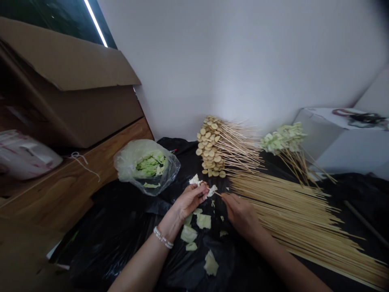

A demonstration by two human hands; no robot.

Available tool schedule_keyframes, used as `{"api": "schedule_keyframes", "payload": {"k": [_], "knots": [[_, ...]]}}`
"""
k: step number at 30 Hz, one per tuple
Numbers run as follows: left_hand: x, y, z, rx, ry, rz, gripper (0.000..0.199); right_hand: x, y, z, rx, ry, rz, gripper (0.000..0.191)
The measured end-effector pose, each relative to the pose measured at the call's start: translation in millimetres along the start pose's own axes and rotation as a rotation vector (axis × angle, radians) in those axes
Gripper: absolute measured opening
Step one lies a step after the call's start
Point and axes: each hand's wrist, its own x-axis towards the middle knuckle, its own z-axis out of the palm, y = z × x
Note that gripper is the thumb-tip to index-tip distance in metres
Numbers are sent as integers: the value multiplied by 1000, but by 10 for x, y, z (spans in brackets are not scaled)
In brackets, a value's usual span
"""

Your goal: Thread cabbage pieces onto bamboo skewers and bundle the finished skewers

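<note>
My left hand (194, 198) is closed around pale cabbage pieces (212, 191), which show on both sides of its fingers. A thin wooden skewer (217, 194) runs from these pieces to my right hand (241, 213), whose fingers are closed on it. Below my hands, several loose cabbage leaf pieces (203, 221) lie on black plastic sheeting (170, 267). To the left stands a clear plastic bag (124, 162) with green cabbage leaves (151, 164) inside. Just right of my right hand, many bare skewers (291, 207) are spread side by side.
Skewers with round pale slices (209, 148) are stacked against the white wall (188, 73). Farther right rest skewers of cabbage (284, 138), beside a white box (328, 142) with cables on top. A large cardboard box (91, 109) and a whitish plastic container (27, 154) stand left.
</note>
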Motion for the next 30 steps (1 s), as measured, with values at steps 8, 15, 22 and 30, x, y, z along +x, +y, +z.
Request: {"api": "schedule_keyframes", "payload": {"k": [8,15,22,30], "knots": [[59,112,-68,201,158,348,59,28,-2,-72,-48,70,41,30],[42,80,13,420,293,453,59,11,-68,-54,-23,8,11,28],[5,-4,44,514,290,542,51,-12,-92,-43,-137,26,-71,28],[32,-75,18,547,314,554,48,55,-211,-96,220,-195,131,29]]}}
